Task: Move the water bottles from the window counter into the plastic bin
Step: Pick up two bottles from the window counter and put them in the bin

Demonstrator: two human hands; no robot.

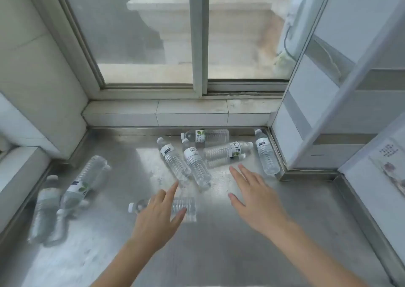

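Barely begun: every bottle in view lies on the table, and no bin shows.

Both hands are spread wide and empty: left hand [158, 215] over the nearest bottle [175, 206], right hand [255, 195] just right of it. Two more [72, 190] lie well left; five [198, 166] cluster beyond, by the window ledge [175, 113].

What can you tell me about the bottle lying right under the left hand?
The bottle is small, of clear ribbed plastic with a white cap, and looks to hold water. It lies on its side on the steel counter, cap pointing left, apart from the other bottles. The left hand, fingers spread, covers its middle, so any label is hidden; whether the palm touches it cannot be told. The right hand is open and clear of it.
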